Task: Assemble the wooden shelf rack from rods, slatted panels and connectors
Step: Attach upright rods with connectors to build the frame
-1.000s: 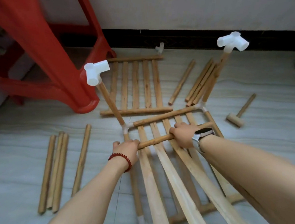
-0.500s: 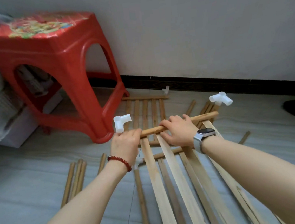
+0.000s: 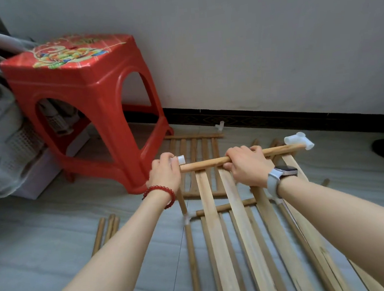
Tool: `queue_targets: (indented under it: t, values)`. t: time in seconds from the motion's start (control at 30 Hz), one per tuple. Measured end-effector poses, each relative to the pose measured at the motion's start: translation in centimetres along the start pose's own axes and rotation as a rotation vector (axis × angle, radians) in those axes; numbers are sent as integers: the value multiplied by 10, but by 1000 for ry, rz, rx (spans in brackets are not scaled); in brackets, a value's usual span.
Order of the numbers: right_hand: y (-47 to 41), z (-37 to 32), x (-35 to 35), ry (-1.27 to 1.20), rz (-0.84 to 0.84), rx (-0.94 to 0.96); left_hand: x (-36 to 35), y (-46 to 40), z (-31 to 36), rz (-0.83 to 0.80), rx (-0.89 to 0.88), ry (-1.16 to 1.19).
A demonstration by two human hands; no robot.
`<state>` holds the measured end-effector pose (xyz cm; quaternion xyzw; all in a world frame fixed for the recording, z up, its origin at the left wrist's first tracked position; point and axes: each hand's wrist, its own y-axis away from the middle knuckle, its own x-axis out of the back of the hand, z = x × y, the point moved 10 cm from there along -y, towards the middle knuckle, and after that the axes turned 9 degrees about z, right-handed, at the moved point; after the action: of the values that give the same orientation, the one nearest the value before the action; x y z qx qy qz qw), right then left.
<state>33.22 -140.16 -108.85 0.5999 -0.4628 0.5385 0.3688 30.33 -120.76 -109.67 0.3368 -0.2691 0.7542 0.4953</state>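
Note:
My right hand [image 3: 246,166] grips the end rod [image 3: 202,164] of a slatted panel [image 3: 219,235] that I hold raised over the frame. The rod's right end sits at the white connector [image 3: 298,140] on the right upright. My left hand [image 3: 165,173] holds the white connector [image 3: 181,159] on top of the left upright rod [image 3: 181,200]. The rod's left end lies just beside that connector's opening. Below, a second slatted panel [image 3: 246,245] is joined to the uprights by a small connector [image 3: 187,220].
A red plastic stool [image 3: 84,94] stands at the left, close to my left hand. A third slatted panel [image 3: 193,145] lies on the floor behind, with a loose white connector [image 3: 219,126] by the wall. Loose rods [image 3: 105,231] lie on the tiles at the left.
My view has tilted up toward the wall. I have lifted the panel's end rod from low in the frame up to the level of the two top connectors, and my left hand took hold of the left one.

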Motion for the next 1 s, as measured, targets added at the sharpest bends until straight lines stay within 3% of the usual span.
queue_targets:
  t: [0.1, 0.23, 0.57, 1.0]
  values:
    - [0, 7, 13, 19, 55, -17, -14, -2, 7, -40, -52, 173]
    - [1, 16, 19, 25, 82, -38, -11, -3, 10, 8, -108, 179]
    - [-4, 17, 12, 10, 78, -44, -11, 1, 8, -50, -179, 252]
    - [-16, 10, -4, -5, 136, 6, -21, -3, 9, -103, -171, 167]
